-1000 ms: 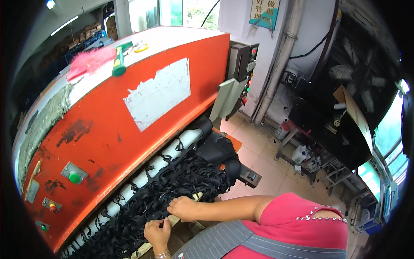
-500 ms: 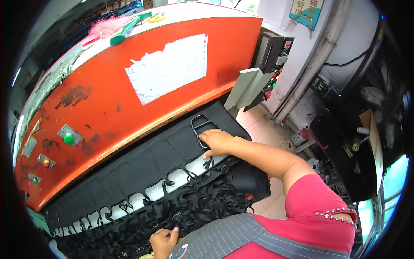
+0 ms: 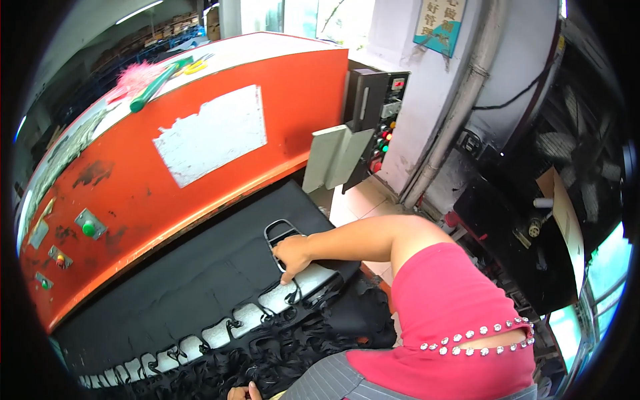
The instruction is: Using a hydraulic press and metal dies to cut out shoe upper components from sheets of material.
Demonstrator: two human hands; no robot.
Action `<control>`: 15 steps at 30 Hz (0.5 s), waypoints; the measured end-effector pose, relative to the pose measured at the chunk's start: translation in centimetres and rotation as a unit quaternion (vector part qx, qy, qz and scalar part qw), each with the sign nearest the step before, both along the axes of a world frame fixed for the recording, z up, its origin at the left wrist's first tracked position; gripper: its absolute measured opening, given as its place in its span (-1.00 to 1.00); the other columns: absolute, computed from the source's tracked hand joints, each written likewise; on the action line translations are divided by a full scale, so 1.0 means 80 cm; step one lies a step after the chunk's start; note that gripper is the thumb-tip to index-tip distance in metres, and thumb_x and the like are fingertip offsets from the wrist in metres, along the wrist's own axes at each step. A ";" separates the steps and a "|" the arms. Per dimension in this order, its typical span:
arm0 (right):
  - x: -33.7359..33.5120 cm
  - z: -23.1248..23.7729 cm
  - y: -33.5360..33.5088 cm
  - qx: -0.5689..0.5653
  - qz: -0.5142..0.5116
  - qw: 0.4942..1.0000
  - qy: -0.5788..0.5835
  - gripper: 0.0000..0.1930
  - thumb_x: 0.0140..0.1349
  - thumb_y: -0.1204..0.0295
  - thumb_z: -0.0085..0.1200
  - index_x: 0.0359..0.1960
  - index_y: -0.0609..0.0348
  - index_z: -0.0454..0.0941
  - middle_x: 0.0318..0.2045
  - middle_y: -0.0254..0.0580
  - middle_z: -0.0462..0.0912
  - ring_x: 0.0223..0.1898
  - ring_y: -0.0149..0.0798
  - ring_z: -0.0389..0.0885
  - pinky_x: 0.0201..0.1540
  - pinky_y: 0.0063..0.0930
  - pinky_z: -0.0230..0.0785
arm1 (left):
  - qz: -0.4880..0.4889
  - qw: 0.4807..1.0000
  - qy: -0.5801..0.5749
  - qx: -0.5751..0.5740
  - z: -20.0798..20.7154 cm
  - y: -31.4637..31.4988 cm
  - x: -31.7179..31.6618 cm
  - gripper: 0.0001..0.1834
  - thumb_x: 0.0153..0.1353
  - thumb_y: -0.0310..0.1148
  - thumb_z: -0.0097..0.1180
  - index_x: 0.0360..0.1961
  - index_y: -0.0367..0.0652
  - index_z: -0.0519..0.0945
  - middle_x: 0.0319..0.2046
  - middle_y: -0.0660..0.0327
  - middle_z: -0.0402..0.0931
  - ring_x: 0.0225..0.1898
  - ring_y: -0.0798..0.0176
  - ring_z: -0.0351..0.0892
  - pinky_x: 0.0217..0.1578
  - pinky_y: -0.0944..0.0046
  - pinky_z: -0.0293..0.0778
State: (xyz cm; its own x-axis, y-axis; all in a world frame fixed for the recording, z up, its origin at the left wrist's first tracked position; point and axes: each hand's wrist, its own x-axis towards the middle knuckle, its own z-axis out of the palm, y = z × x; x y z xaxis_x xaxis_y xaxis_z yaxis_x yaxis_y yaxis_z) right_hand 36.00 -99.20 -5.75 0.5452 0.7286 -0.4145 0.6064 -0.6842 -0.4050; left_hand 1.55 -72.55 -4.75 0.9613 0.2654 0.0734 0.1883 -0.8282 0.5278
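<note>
A black rounded metal frame, looking like a cutting die (image 3: 274,233), lies on the black sheet material (image 3: 193,270) near its right end. My right hand (image 3: 293,256) reaches across from the right, its fingers closed over the near side of the frame. Beside the thumb, a row of cut-outs exposes the pale board (image 3: 250,318) underneath, with thin black strips still crossing it. Tangled black offcuts (image 3: 267,357) are heaped along the near edge. Low in the picture my left hand (image 3: 244,393) is partly cut off; its fingers look curled, and what they hold is hidden.
An orange press beam (image 3: 287,133) spans the far side, with green buttons (image 3: 89,229) at its left. On its top lie a green-handled brush (image 3: 157,87) and yellow-handled tool (image 3: 195,67). A control box (image 3: 380,127) stands beyond the right end, and a black table (image 3: 520,247) farther right.
The whole view has shifted, so the press and sheet appear farther left and lower. My right hand stays on the frame. My left hand now shows less at the lower edge.
</note>
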 end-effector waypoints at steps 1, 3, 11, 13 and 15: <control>0.003 -0.004 0.001 -0.009 0.012 1.000 0.008 -0.21 -0.12 -0.05 0.33 -0.04 0.47 0.49 -0.10 0.29 0.59 -0.03 0.18 0.57 0.09 -0.16 0.38 | -0.005 1.000 -0.006 -0.015 -0.002 0.001 -0.002 -0.72 0.20 -0.23 0.22 -0.57 -0.16 0.58 -0.56 0.10 0.51 -0.51 0.02 0.51 -0.44 0.13 0.42; 0.009 -0.007 0.008 -0.029 0.033 0.999 0.002 -0.27 -0.12 -0.04 0.33 -0.12 0.46 0.54 -0.18 0.26 0.63 -0.11 0.14 0.61 0.01 -0.17 0.42 | -0.004 1.000 -0.005 -0.016 -0.002 0.007 0.002 -0.73 0.20 -0.23 0.22 -0.56 -0.16 0.59 -0.55 0.10 0.51 -0.50 0.02 0.51 -0.44 0.13 0.43; 0.026 0.068 -0.033 -0.152 -0.044 0.981 0.114 -0.54 -0.07 0.06 0.39 -0.43 0.25 0.58 -0.56 -0.25 0.56 -0.45 -0.32 0.54 -0.34 -0.40 0.40 | 0.020 0.991 -0.041 -0.128 -0.031 0.019 0.002 -0.82 -0.02 -0.40 0.32 -0.62 -0.18 0.55 -0.66 0.17 0.44 -0.62 0.14 0.44 -0.57 0.19 0.32; 0.015 0.053 -0.056 0.024 -0.190 0.966 0.172 -0.59 -0.03 0.13 0.41 -0.38 0.22 0.56 -0.49 -0.30 0.58 -0.39 -0.33 0.54 -0.28 -0.42 0.40 | 0.015 0.991 -0.085 -0.107 -0.010 0.025 0.019 -0.82 -0.01 -0.42 0.32 -0.62 -0.19 0.55 -0.66 0.17 0.44 -0.61 0.15 0.44 -0.56 0.21 0.32; -0.006 0.020 -0.076 0.136 -0.202 0.966 0.088 -0.54 -0.01 0.12 0.40 -0.25 0.22 0.55 -0.39 -0.27 0.58 -0.28 -0.33 0.54 -0.21 -0.38 0.41 | 0.000 0.984 -0.139 -0.112 0.025 0.024 0.054 -0.84 0.01 -0.49 0.30 -0.60 -0.22 0.56 -0.64 0.16 0.47 -0.59 0.18 0.46 -0.53 0.27 0.34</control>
State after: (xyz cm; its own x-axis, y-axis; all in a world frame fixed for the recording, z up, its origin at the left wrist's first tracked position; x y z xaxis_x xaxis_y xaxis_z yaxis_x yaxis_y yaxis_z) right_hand 35.55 -105.31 -4.15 0.7467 0.5655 -0.3501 0.2172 -0.7049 -0.6752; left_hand 5.87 -70.59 -2.78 0.9125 0.3052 0.2725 0.0113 -0.6845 0.7289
